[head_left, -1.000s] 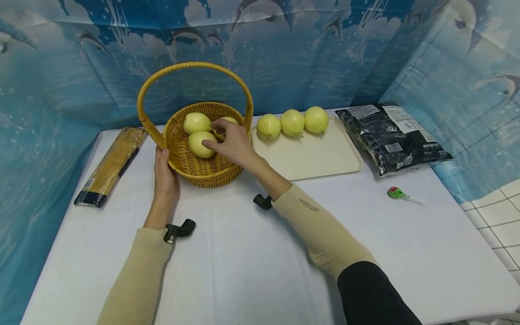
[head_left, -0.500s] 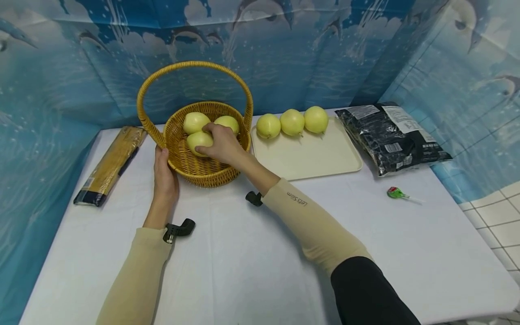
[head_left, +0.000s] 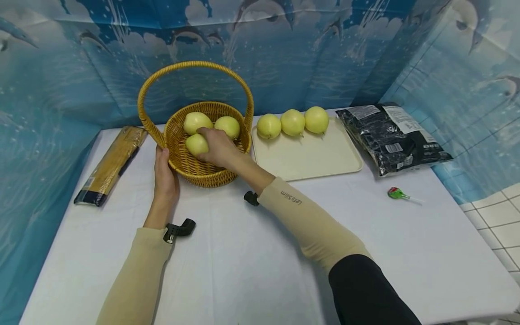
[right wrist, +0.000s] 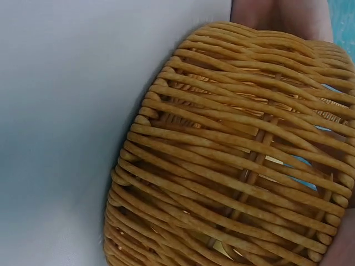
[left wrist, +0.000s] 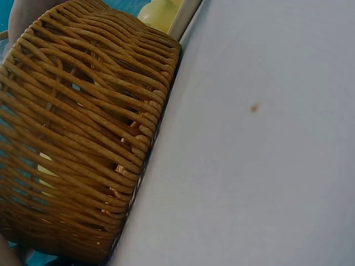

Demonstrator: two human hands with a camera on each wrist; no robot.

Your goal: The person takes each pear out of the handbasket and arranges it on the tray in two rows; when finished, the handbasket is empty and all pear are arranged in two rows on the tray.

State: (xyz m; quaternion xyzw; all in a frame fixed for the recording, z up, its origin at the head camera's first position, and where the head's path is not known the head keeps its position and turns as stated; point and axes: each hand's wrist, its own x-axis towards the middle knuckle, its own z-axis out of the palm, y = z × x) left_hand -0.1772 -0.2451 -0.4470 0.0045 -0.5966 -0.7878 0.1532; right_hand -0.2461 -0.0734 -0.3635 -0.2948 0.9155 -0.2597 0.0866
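A wicker basket [head_left: 195, 174] with a tall arched handle stands at the table's back left, with three round yellow-green pears in it. My right hand [head_left: 221, 146] reaches in over the front right rim and grips the near pear [head_left: 196, 145], its thumb in front. Behind it lie the back-left pear [head_left: 197, 122] and the right pear [head_left: 228, 127], both apart from my fingers. My left hand [head_left: 165, 180] holds the basket's left outer wall; part of its fingers is hidden. Both wrist views are filled mostly by the woven basket wall [left wrist: 83, 122].
A cream tray [head_left: 313, 158] right of the basket carries three more pears [head_left: 292, 122] along its back edge. Further right lie a black plastic package [head_left: 392, 137] and a lollipop [head_left: 396, 193]. A flat yellow-brown pack [head_left: 111, 164] lies left of the basket. A dolphin-print curtain [head_left: 284, 58] hangs behind.
My right hand has moved slightly left and down in the basket, away from the right pear, shifting the near pear a little left. My left hand and the basket stay put.
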